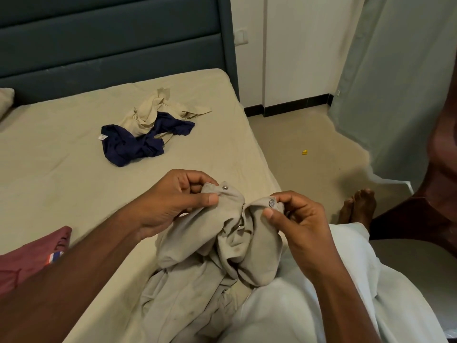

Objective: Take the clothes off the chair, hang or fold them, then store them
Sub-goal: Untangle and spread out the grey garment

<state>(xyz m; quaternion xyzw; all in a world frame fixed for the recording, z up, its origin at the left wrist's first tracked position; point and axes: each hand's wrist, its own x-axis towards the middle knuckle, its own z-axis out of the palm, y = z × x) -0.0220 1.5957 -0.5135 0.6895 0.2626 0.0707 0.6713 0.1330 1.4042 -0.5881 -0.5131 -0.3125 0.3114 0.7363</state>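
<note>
The grey trousers (222, 246) are pinched at the waistband by left hand (173, 196) and right hand (296, 219), legs trailing toward the viewer over the bed (61, 157).

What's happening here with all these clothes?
A person holds grey-beige trousers by the waistband over the edge of a bed: the left hand pinches the side with the snap stud, the right hand the side with the button. A navy garment and a cream garment lie crumpled further up the bed.

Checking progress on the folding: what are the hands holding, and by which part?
Both hold the grey trousers by the waistband: left hand pinches the snap side, right hand the button side.
</note>
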